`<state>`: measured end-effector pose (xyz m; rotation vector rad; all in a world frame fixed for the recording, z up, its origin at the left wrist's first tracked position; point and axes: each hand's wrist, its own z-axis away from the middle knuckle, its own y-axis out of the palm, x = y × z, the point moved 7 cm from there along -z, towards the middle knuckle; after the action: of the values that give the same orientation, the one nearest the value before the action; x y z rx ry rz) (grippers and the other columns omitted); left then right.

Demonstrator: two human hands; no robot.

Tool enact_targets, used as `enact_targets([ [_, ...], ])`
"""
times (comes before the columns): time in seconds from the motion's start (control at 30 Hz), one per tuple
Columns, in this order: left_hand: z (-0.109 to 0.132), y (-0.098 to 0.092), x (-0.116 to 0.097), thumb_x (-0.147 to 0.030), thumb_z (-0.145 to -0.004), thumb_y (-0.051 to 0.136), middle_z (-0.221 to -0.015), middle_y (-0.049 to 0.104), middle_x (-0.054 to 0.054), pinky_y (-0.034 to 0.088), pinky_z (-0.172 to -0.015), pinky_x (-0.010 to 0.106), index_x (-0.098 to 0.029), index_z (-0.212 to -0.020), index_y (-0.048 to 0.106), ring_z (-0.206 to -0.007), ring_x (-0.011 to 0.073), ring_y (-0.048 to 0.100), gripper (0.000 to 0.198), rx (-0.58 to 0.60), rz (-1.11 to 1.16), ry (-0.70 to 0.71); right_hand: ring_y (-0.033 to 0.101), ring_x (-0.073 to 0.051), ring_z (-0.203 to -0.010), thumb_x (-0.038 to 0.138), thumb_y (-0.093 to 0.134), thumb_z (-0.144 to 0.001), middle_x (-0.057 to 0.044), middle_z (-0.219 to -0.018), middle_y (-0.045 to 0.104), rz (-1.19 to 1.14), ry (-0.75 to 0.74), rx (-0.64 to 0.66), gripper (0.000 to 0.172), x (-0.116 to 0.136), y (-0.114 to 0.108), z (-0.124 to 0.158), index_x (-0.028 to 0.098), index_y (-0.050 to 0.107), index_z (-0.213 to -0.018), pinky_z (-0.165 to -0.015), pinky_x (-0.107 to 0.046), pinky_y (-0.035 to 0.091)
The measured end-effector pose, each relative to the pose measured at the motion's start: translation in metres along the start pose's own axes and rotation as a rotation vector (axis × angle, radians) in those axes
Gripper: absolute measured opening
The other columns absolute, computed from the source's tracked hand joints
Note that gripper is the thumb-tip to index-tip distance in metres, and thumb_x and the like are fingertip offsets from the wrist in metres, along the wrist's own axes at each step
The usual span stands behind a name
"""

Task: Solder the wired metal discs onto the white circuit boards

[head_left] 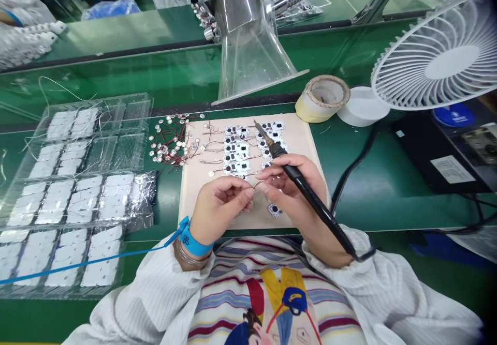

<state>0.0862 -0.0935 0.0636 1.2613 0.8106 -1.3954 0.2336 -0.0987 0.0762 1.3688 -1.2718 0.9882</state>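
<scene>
Fan [452, 61] partly beyond the right edge, thin wire [257, 184] partly out of sight behind fingertips [248, 193].

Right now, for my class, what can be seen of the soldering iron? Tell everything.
The soldering iron is a slender, pen-like tool with a black, plastic-looking handle, a brassy metal collar and a narrow pointed tip. It lies aslant in the right hand, tip pointing forward and to the left, apparently raised above the circuit boards. A black cable leaves its rear end.

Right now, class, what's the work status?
Left hand pinching thin brownish wire. Right hand at wire, holding black pen-shaped soldering iron. Wire unobstructed.
</scene>
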Motion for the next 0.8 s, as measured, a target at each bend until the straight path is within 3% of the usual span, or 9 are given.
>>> enact_targets([
  [0.37, 0.002, -0.007, 0.002, -0.026, -0.077, 0.07, -0.058, 0.065, -0.001, 0.051, -0.051, 0.017, -0.015, -0.079, 0.066, -0.051, 0.0082, 0.061, 0.012, -0.076, -0.127, 0.017, 0.067, -0.015, -0.076, 0.017, 0.073, -0.078, 0.001, -0.086, 0.068, 0.096, -0.107, -0.043, 0.035, 0.001, -0.005, 0.002, 0.027, 0.057, -0.108, -0.059, -0.025, 0.054],
  [0.53, 0.002, -0.01, -0.009, -0.025, -0.079, 0.067, -0.074, 0.067, 0.002, 0.051, -0.056, 0.02, -0.017, -0.084, 0.072, -0.062, 0.0103, 0.062, 0.01, -0.081, -0.431, 0.188, 0.067, -0.018, -0.088, 0.012, 0.071, -0.078, 0.001, -0.084, 0.068, 0.345, -0.355, 0.013, 0.027, 0.017, 0.001, 0.006, 0.028, 0.061, -0.098, -0.083, -0.035, 0.057],
  [0.63, 0.003, -0.009, -0.015, -0.022, -0.079, 0.066, -0.073, 0.065, 0.002, 0.049, -0.056, 0.02, -0.017, -0.081, 0.072, -0.066, 0.0107, 0.06, 0.009, -0.061, -0.566, 0.256, 0.068, -0.016, -0.087, 0.014, 0.07, -0.08, 0.001, -0.091, 0.066, 0.262, -0.24, 0.003, 0.027, 0.006, -0.001, 0.004, 0.029, 0.06, -0.1, -0.079, -0.03, 0.059],
  [0.7, 0.002, -0.01, -0.014, -0.023, -0.079, 0.065, -0.074, 0.065, 0.003, 0.049, -0.057, 0.021, -0.016, -0.082, 0.071, -0.066, 0.0108, 0.06, 0.009, -0.054, -0.541, 0.228, 0.068, -0.013, -0.081, 0.017, 0.07, -0.081, 0.001, -0.095, 0.065, 0.22, -0.167, -0.013, 0.026, -0.001, -0.001, 0.005, 0.028, 0.06, -0.102, -0.07, -0.025, 0.06],
  [0.8, 0.001, -0.011, -0.007, -0.026, -0.079, 0.067, -0.074, 0.065, 0.002, 0.049, -0.057, 0.021, -0.016, -0.08, 0.069, -0.064, 0.0107, 0.06, 0.01, -0.05, -0.48, 0.154, 0.068, -0.013, -0.081, 0.019, 0.07, -0.081, 0.002, -0.094, 0.065, 0.25, -0.179, -0.015, 0.024, -0.002, 0.001, 0.008, 0.027, 0.06, -0.102, -0.07, -0.024, 0.061],
])
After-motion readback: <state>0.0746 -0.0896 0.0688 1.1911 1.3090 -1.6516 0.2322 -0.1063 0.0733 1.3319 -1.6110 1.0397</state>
